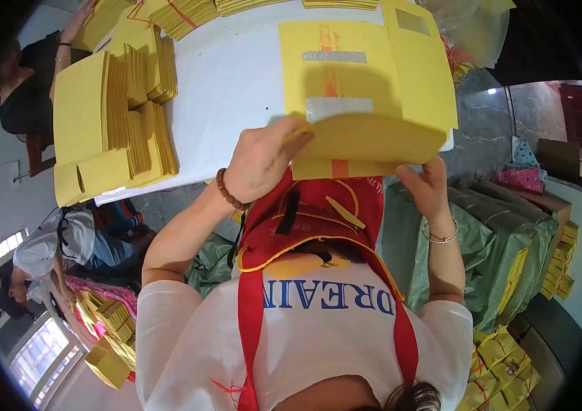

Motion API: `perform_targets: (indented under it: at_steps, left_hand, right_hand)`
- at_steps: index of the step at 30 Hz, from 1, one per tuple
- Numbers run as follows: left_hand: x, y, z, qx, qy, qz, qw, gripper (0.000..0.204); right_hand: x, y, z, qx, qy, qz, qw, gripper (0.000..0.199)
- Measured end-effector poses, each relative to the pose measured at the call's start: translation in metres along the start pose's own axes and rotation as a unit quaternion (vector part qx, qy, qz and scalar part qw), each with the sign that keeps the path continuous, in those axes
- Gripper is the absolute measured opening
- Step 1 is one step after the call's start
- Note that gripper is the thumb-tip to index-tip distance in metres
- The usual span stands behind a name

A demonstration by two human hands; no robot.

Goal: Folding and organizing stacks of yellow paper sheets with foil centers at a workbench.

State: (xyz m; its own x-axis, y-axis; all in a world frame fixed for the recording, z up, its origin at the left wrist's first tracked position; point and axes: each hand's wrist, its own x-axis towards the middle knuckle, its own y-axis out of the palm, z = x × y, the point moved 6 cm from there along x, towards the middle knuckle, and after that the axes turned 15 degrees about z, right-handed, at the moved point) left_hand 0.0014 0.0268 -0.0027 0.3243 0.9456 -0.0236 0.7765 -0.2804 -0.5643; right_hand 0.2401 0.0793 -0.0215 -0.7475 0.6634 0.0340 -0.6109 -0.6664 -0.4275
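Note:
A yellow paper sheet (373, 140) is bent up in front of me at the table's near edge, with a lower strip carrying an orange-red mark. My left hand (260, 164) is closed on its left edge, a brown bead bracelet on the wrist. At its right corner my right hand (428, 190) is closed, thumb in front and the other fingers partly hidden by the paper; a bangle circles that wrist. Beyond the raised sheet, a flat yellow sheet (376, 75) with grey strips and orange-red smears lies on the white table, another yellow sheet (428, 75) at its right.
Stacks of folded yellow paper (85, 103) stand on the white table (226, 89) at left, with more along its far edge. Someone in black is at the far left; another person in white sits below. Green-wrapped bundles (510, 240) and tied yellow packs (503, 356) occupy the right.

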Motion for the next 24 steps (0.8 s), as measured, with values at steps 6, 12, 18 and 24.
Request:
perform_targets:
  at_steps: [6, 12, 18, 24]
  left_hand:
    - [0.023, -0.004, 0.018, -0.152, -0.124, 0.086, 0.977, 0.028]
    - [0.029, -0.003, 0.032, -0.26, -0.175, 0.134, 0.94, 0.034]
    - [0.033, -0.01, 0.031, -0.266, -0.189, 0.151, 0.933, 0.039]
    - [0.023, -0.008, 0.027, -0.327, -0.086, 0.005, 0.941, 0.064]
  right_hand:
    - [0.021, 0.002, 0.016, 0.184, 0.043, -0.093, 0.978, 0.055]
    - [0.028, 0.0, 0.025, 0.104, 0.024, -0.086, 0.991, 0.064]
    - [0.033, -0.006, 0.016, -0.028, 0.093, -0.071, 0.993, 0.037]
    - [0.036, 0.0, -0.005, 0.155, 0.122, -0.132, 0.971, 0.034]
